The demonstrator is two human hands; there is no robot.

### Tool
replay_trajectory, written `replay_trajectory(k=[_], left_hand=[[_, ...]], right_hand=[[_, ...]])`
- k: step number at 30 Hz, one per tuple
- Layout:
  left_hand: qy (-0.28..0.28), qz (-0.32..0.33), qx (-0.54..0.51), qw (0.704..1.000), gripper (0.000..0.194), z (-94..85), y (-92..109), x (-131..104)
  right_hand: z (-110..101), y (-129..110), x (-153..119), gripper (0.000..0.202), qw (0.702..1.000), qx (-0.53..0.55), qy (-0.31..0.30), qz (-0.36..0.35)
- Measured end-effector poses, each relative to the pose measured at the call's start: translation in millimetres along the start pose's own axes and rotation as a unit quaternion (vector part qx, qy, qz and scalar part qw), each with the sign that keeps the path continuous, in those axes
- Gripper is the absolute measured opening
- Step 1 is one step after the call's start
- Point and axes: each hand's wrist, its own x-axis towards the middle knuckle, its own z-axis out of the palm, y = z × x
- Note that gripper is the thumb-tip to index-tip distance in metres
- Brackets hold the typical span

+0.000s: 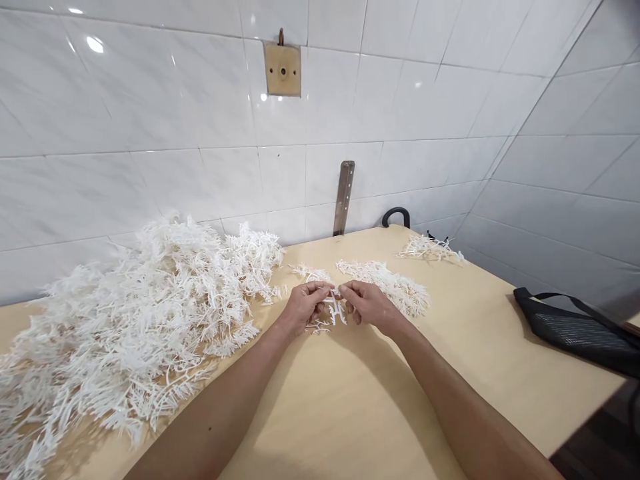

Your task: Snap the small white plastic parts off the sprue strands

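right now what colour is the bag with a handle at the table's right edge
Black, best seen in the head view.

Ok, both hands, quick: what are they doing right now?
Left hand: fingers closed on a white sprig.
Right hand: fingers pinching the same sprig, close beside the left.

From here I see the left hand [304, 307] and right hand [366, 307] pinching a white branched sprig [337, 313] between them, over the tan tabletop [340, 413]. A big heap of white sprigs [145, 320] sprawls at their nine o'clock. A smaller pile [387, 287] sits near their two o'clock, a black mesh bag [575, 328] at three, and a perforated metal strip [344, 199] stands against the tiled wall [210, 107] at twelve.
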Motion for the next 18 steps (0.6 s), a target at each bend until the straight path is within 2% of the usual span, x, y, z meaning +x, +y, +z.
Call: replay_trajectory(k=[2, 10, 18], left_hand=[[0.0, -0.003, -0.001, 1.0, 0.041, -1.3, -2.3, 2.0], [0.001, 0.013, 0.007, 1.0, 0.036, -1.1, -4.0, 2.3], [0.017, 0.037, 0.024, 0.999, 0.03, 2.9, -3.0, 0.3]], right_hand=[[5.0, -1.3, -1.2, 0.036, 1.0, 0.024, -0.009, -0.008], [9.1, 0.6, 1.0, 0.027, 0.998, 0.041, 0.049, -0.009], [11.1, 1.9, 2.7, 0.023, 0.996, 0.043, 0.076, -0.004]])
